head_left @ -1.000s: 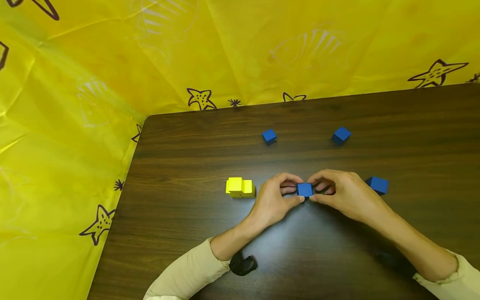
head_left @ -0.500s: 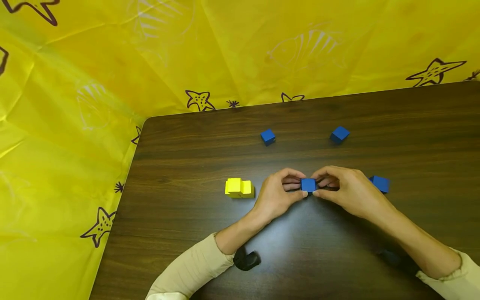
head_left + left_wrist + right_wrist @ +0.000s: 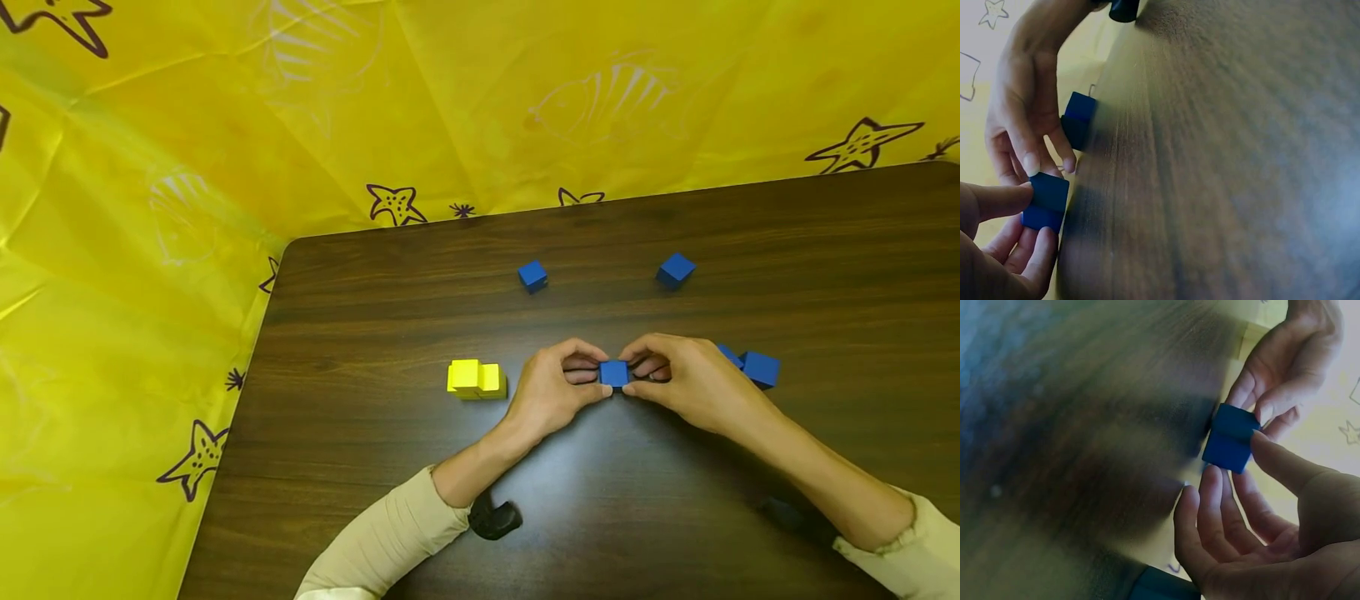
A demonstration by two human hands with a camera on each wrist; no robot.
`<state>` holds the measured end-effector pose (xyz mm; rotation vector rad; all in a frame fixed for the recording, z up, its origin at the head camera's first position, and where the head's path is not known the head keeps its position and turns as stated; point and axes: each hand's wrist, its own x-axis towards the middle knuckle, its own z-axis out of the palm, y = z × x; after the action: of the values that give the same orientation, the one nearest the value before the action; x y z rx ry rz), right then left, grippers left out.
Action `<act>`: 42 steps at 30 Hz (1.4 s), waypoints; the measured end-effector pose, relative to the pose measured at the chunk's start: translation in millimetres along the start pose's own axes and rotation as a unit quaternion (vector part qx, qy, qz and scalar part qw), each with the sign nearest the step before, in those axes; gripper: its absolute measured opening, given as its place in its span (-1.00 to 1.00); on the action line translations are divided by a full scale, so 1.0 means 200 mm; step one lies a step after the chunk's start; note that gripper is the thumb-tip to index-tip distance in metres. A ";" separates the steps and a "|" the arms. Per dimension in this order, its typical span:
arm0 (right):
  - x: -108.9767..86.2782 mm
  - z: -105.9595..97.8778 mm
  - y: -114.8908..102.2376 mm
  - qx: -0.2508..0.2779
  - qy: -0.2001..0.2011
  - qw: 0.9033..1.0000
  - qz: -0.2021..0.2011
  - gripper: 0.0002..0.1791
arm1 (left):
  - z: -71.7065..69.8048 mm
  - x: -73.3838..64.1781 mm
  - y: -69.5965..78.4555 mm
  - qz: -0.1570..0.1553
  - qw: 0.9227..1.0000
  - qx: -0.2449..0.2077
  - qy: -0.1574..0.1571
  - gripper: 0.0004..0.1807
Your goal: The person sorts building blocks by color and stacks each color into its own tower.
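Observation:
Both hands meet at a small blue cube (image 3: pixel 613 374) near the middle of the brown wooden table (image 3: pixel 360 450). My left hand (image 3: pixel 551 387) holds its left side between thumb and fingers. On the opposite side, the thumb and fingertips of my right hand (image 3: pixel 690 379) pinch it. The left wrist view shows two faces of the cube (image 3: pixel 1047 203), with both thumbs at its upper edge. In the right wrist view the cube (image 3: pixel 1232 440) sits between the two hands' fingertips, close to the tabletop.
Left of the hands stands a cluster of yellow blocks (image 3: pixel 476 380). Farther back lie two single blue cubes, one left (image 3: pixel 532 277) and one right (image 3: pixel 676 271). Beside my right hand is another blue block (image 3: pixel 761 369), with a partly hidden blue piece (image 3: pixel 727 356). A yellow patterned sheet (image 3: pixel 480 100) borders the table.
Both hands and the held cube shift slightly right and away, then a little back. A blue piece behind my right hand, hidden earlier, now shows. The head view tilts slightly.

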<state>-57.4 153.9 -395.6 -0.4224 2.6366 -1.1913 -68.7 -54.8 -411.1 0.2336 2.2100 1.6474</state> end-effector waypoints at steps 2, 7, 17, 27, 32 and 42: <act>0.00 0.00 0.00 -0.002 -0.003 1.000 0.001 -0.67 | 0.00 0.00 0.00 -0.007 1.000 0.001 0.002 -0.67; 0.01 0.01 0.00 -0.009 -0.005 1.000 -0.001 -0.67 | 0.00 0.00 -0.01 -0.011 1.000 0.004 0.006 -0.67; 0.01 0.02 0.00 -0.004 -0.009 1.000 -0.002 -0.67 | -0.02 -0.01 -0.01 -0.006 0.999 0.034 0.014 -0.67; 0.01 0.02 -0.02 -0.020 0.000 1.000 -0.016 -0.62 | -0.03 0.00 -0.01 -0.010 0.999 0.044 0.010 -0.67; 0.01 -0.02 -0.04 -0.015 0.009 0.999 -0.034 -0.63 | -0.03 0.00 -0.01 -0.005 0.999 0.045 0.009 -0.67; -0.02 -0.13 -0.01 -0.068 0.063 0.992 -0.085 -0.56 | -0.01 0.00 -0.02 0.004 0.999 0.041 0.006 -0.67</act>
<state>-60.5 171.9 -376.2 -0.6287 2.8504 -1.1219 -69.7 -58.2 -413.6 0.2540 2.2917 1.5671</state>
